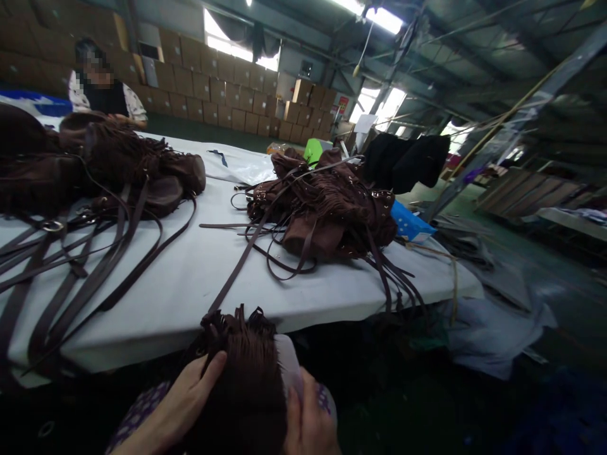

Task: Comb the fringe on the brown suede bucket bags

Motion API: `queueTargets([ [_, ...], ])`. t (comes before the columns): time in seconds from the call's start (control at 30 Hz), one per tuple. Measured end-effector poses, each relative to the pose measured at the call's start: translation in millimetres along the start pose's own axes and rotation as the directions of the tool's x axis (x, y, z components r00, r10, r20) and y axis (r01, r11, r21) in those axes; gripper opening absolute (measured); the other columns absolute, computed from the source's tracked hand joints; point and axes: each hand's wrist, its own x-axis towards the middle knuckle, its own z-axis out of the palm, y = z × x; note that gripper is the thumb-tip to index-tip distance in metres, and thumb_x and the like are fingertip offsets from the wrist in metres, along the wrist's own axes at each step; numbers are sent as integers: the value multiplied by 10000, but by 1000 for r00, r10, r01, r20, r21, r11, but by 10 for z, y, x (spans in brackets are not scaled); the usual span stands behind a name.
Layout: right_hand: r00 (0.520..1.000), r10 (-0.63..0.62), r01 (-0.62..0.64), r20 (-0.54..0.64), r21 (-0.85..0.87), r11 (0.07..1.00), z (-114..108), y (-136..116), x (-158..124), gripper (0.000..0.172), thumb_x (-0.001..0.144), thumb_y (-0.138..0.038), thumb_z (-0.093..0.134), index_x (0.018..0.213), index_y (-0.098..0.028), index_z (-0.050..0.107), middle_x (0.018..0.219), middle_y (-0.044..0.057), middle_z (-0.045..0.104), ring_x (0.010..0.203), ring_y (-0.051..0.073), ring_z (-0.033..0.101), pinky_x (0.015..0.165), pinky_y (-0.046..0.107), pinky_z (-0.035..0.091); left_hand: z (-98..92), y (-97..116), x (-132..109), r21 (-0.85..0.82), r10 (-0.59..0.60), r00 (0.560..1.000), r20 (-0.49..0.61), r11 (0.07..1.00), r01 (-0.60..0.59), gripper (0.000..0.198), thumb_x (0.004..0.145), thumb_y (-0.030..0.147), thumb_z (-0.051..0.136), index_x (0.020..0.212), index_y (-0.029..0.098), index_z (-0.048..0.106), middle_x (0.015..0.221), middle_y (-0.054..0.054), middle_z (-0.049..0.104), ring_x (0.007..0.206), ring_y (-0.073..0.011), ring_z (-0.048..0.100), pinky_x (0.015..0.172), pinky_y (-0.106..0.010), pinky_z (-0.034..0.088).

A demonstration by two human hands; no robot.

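A dark brown fringed bag (241,392) rests on my lap at the table's near edge, its fringe pointing toward the table. My left hand (194,385) grips its left side, thumb lying on top. At the right side, my right hand (308,417) has its fingers closed on a pale, rounded flat piece (288,360) that lies along the bag; what this piece is, I cannot tell. A long brown strap (241,262) runs from near the bag up to a pile of similar fringed bags (327,208) on the table.
Another heap of brown bags (114,158) with trailing straps (90,284) covers the left of the white-covered table (175,272). A person (104,88) is across it. Black items (408,161) and a blue dotted packet (412,222) stand right. Stacked cartons (222,91) line the back wall.
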Motion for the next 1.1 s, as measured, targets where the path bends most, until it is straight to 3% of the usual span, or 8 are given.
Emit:
queueTargets([
  [0.17, 944, -259, 312, 205, -296, 903, 304, -522, 157, 456, 827, -151, 553, 1275, -207, 498, 658, 16, 661, 475, 214, 664, 413, 248, 484, 58, -113, -125, 124, 92, 996, -5, 988, -90, 538, 869, 611, 437, 873, 157, 726, 927, -86, 735, 888, -265, 656, 934, -291, 487],
  [0.33, 900, -309, 426, 308, -466, 775, 460, -234, 264, 402, 841, -111, 570, 1220, -241, 529, 655, 18, 619, 435, 158, 625, 415, 195, 413, -13, -161, -130, 147, 75, 995, -63, 987, -65, 506, 856, 594, 445, 808, 170, 717, 872, -85, 735, 901, -267, 668, 934, -279, 495],
  [0.6, 832, -435, 555, 345, -522, 647, 172, 482, 533, 501, 785, -53, 609, 1240, -220, 482, 691, -19, 576, 426, 114, 564, 387, 200, 296, -16, 10, -129, 78, -67, 994, -81, 994, 73, 367, 773, 496, 589, 882, 188, 755, 1011, -73, 748, 1082, -310, 644, 958, -296, 492],
  [0.8, 659, -721, 730, 212, -410, 547, -222, 332, 493, 405, 892, -59, 438, 1278, -170, 486, 687, 28, 598, 509, 155, 575, 473, 251, 390, -140, 104, -49, -227, -311, 946, -91, 931, 284, 502, 849, 589, 491, 984, 164, 723, 1006, -93, 749, 1006, -293, 683, 919, -370, 523],
  [0.87, 783, -603, 622, 152, -175, 763, -307, 132, 535, 385, 957, -126, 349, 1318, -196, 463, 686, 29, 620, 489, 147, 574, 454, 232, 393, -222, 198, -22, -381, -373, 928, 2, 857, 346, 528, 846, 623, 486, 978, 169, 722, 975, -98, 755, 931, -283, 708, 868, -374, 546],
  [0.93, 922, -315, 271, 224, 208, 940, -335, -14, 644, 369, 1011, -264, 259, 1317, -202, 456, 624, 1, 616, 408, 124, 533, 396, 200, 365, -304, 293, -24, -438, -375, 926, 39, 827, 353, 522, 829, 630, 517, 945, 167, 728, 946, -97, 760, 918, -281, 711, 867, -369, 544],
  [1.03, 904, 136, -330, 406, 461, 824, -304, -28, 860, 478, 992, -464, 206, 1243, -160, 476, 484, -54, 532, 298, 109, 420, 320, 184, 307, -399, 356, -80, -398, -339, 941, -19, 866, 304, 483, 817, 603, 555, 890, 161, 737, 941, -92, 762, 982, -277, 690, 950, -338, 498],
  [1.1, 892, 243, -408, 381, 447, 796, -266, 26, 924, 509, 956, -537, 250, 1167, -159, 517, 459, -59, 510, 297, 119, 421, 310, 195, 306, -433, 324, -124, -351, -343, 937, -67, 887, 300, 490, 814, 605, 550, 899, 160, 734, 963, -95, 759, 1015, -283, 674, 961, -336, 489],
])
